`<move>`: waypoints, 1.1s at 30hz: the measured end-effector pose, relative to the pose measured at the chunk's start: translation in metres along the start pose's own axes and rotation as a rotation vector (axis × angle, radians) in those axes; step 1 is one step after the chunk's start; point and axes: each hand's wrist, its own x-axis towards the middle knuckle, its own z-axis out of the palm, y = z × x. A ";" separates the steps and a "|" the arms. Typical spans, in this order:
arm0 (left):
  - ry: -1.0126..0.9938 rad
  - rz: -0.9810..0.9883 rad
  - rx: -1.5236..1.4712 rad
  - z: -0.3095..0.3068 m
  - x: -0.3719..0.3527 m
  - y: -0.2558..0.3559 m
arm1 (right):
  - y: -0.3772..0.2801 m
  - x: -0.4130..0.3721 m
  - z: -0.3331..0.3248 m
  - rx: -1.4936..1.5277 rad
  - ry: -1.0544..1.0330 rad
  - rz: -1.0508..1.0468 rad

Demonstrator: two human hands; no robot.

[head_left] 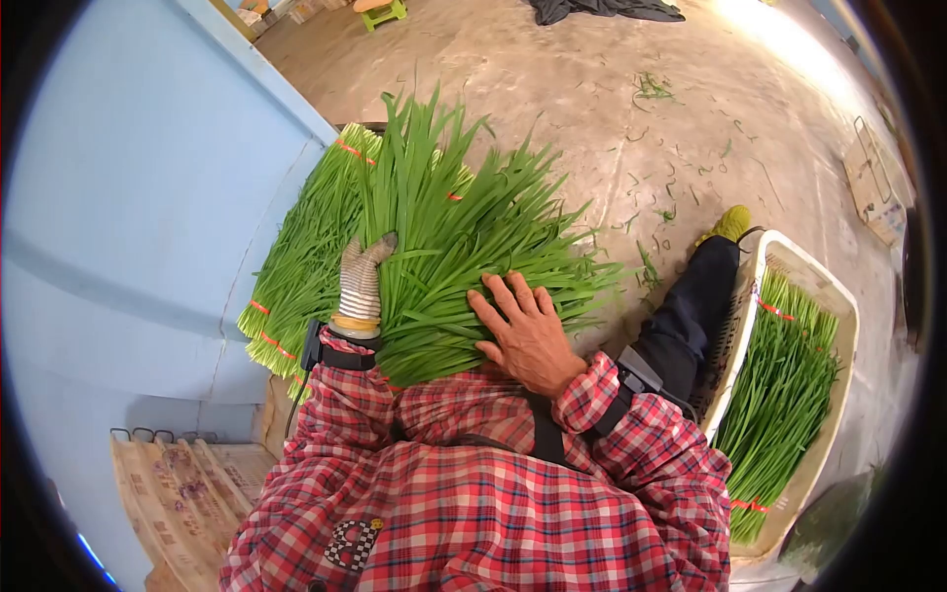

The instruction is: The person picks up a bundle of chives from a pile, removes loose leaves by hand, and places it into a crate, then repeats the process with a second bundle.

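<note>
A loose spread of long green leaves point(444, 237) lies across my lap, its tips fanning up and to the right. My left hand point(365, 281), in a striped grey and white glove, is at the left edge of the leaves, thumb out to the right and the other fingers partly hidden. Bare and with its fingers spread, my right hand point(525, 331) lies flat on top of the leaves near their lower right side. Bundles of greens point(311, 232) tied with orange bands are stacked just left of my gloved hand.
At the right, a white crate point(824, 259) holds banded green bundles, beside my outstretched leg. A blue wall point(128, 178) rises on the left. Stacked crates point(182, 483) stand lower left. Leaf scraps lie on the floor point(592, 99). A small green stool point(385, 14) is at the top.
</note>
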 end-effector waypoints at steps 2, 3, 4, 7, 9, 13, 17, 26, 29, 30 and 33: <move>-0.016 -0.033 -0.007 -0.002 0.001 0.000 | -0.001 -0.002 0.001 0.011 0.010 -0.005; -0.013 -0.041 0.016 -0.003 0.001 0.000 | -0.001 -0.004 0.001 0.011 0.011 -0.002; -0.010 -0.050 0.039 -0.003 0.000 0.001 | -0.001 -0.005 0.001 0.022 0.013 0.002; 0.005 -0.008 0.032 0.004 -0.002 0.001 | -0.002 -0.010 0.002 0.038 0.016 0.010; 0.016 -0.030 0.022 0.002 0.000 0.002 | -0.003 -0.013 0.002 0.040 0.016 0.015; 0.046 -0.050 0.010 0.007 -0.001 0.004 | -0.003 -0.019 0.006 0.036 0.007 0.018; 0.025 -0.025 0.022 0.006 0.000 0.000 | -0.005 -0.020 0.005 0.012 0.010 0.024; 0.016 -0.046 0.034 0.012 0.002 -0.008 | 0.020 0.021 0.005 0.405 0.181 0.277; 0.002 -0.018 0.031 0.014 0.002 -0.009 | 0.027 0.035 0.010 0.415 0.334 0.253; 0.004 -0.020 0.036 0.015 0.002 -0.009 | 0.028 0.038 0.009 0.411 0.274 0.298; 0.016 -0.018 0.049 0.016 0.003 -0.012 | 0.024 0.049 0.008 0.304 0.289 0.309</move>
